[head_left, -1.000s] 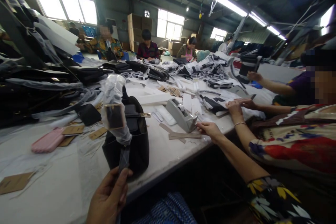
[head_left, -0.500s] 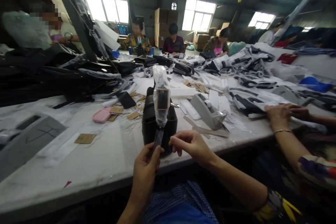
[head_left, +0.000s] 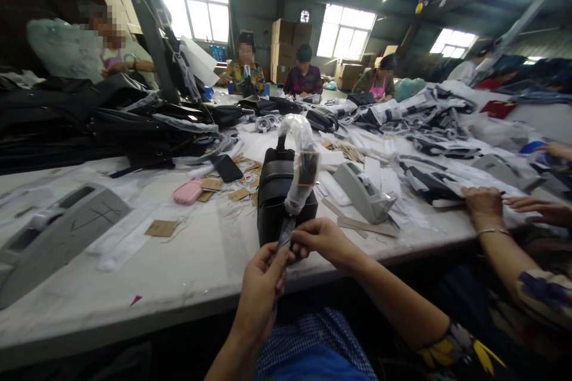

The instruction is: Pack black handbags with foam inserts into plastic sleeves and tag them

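Note:
A small black handbag [head_left: 276, 196] stands upright near the table's front edge, its handle wrapped in clear plastic [head_left: 302, 155]. The wrapped strap end hangs down toward me. My left hand [head_left: 263, 289] pinches the lower end of that strap from below. My right hand [head_left: 322, 238] is closed on the same strap end just above and to the right, fingertips meeting the left hand's. A brown tag shows through the plastic on the strap.
A grey tape dispenser [head_left: 363, 191] sits right of the bag, another [head_left: 53, 232] at far left. A pink case [head_left: 187, 191], brown card tags [head_left: 161, 228] and black bags [head_left: 134, 125] lie behind. A co-worker's hands [head_left: 485, 202] rest at right; several people sit at the far end.
My right hand left the tape dispenser and came across to the strap end, closing on it beside my left hand. The view swung left and the bag now stands more central.

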{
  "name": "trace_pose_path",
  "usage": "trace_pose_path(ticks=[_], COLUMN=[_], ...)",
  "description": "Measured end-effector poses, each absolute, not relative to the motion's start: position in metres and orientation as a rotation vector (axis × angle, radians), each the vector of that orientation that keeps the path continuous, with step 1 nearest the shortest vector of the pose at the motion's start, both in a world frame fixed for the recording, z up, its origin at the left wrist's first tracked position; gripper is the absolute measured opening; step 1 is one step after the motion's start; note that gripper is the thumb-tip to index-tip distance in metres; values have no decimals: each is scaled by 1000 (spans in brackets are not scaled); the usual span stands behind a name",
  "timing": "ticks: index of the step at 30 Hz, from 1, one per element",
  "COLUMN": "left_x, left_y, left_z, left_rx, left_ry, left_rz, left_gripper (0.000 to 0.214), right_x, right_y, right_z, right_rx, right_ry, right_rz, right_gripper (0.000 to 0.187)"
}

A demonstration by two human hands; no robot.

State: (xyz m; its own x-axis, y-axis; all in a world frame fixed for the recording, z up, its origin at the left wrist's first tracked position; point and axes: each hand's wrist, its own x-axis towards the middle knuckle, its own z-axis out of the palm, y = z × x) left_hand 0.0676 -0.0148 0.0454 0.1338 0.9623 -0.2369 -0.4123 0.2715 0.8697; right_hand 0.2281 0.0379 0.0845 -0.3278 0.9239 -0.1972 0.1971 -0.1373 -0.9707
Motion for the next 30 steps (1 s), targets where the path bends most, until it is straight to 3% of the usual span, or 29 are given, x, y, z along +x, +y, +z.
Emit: trace_pose_path(ticks=[4,15,30], left_x=[64,62,53], left_y=[-16,-9,-5], left_z=[51,52,54], left_rx=[585,586,650], left_ry=[851,868,807], left_rz=[1039,979,939], left_gripper=[40,43,43], right_x=[229,204,195], right_y=[30,24,28], right_z=[76,65,81], right_rx=[-1086,-1330,-1388], right_ry=[-1418,-1518,-1605], right_rz=[1632,1132,1226], right_gripper=[39,29,24])
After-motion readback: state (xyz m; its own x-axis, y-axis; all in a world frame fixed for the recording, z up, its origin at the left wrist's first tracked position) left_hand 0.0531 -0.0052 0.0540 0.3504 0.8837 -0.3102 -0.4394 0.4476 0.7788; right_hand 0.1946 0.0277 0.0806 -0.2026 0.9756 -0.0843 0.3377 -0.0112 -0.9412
